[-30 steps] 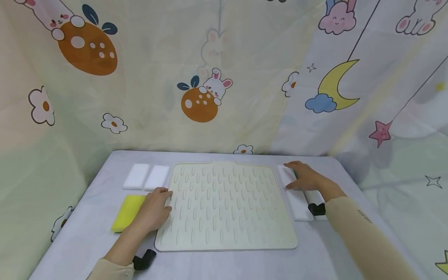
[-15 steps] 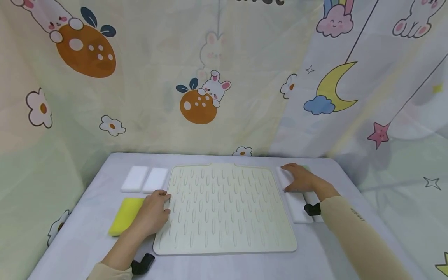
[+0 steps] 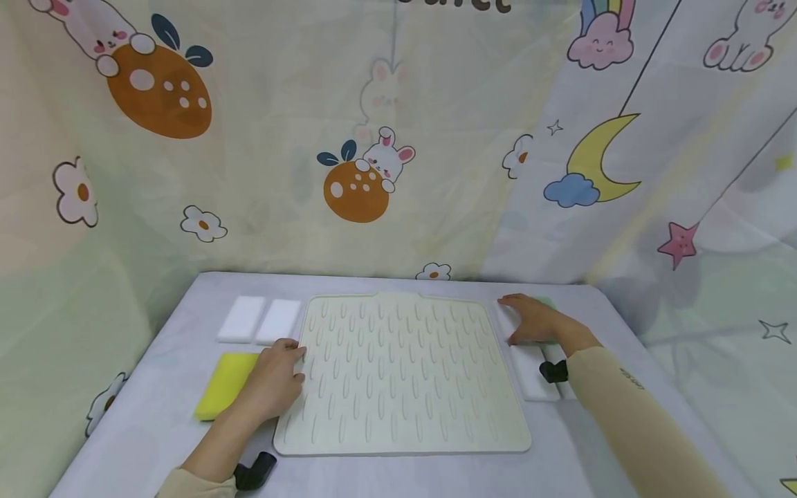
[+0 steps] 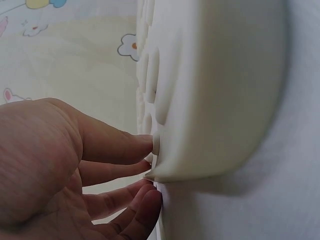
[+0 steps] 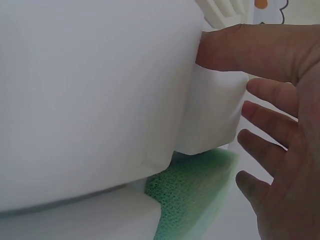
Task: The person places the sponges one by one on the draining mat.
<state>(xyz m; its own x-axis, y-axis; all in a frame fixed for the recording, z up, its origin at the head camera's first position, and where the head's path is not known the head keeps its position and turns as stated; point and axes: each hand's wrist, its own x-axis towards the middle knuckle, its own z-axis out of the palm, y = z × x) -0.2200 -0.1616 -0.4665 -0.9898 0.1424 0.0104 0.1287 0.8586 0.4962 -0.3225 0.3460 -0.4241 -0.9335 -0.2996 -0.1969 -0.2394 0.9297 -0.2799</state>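
A cream ridged mat (image 3: 401, 373) lies flat in the middle of the table. My left hand (image 3: 272, 377) is at its left edge; in the left wrist view the thumb (image 4: 135, 147) touches a ridge near the rim, with the other fingertips beside the edge. On the right, my right hand (image 3: 540, 319) spans a white sponge block (image 5: 215, 105). Its thumb (image 5: 235, 47) presses the near end and the other fingertips are right at the far end. A green sponge (image 5: 192, 185) sits beside that block, mostly hidden by the hand in the head view.
Nearer on the right lie more white blocks (image 3: 534, 373). On the left are two white blocks (image 3: 243, 319) and a yellow sponge (image 3: 225, 386). A white cloth covers the table (image 3: 398, 477); a printed curtain (image 3: 268, 173) hangs behind it.
The right hand has shifted slightly toward the near side over the white block, and more of the green sponge shows behind it. The left hand stays at the mat's edge. The view tilts slightly.
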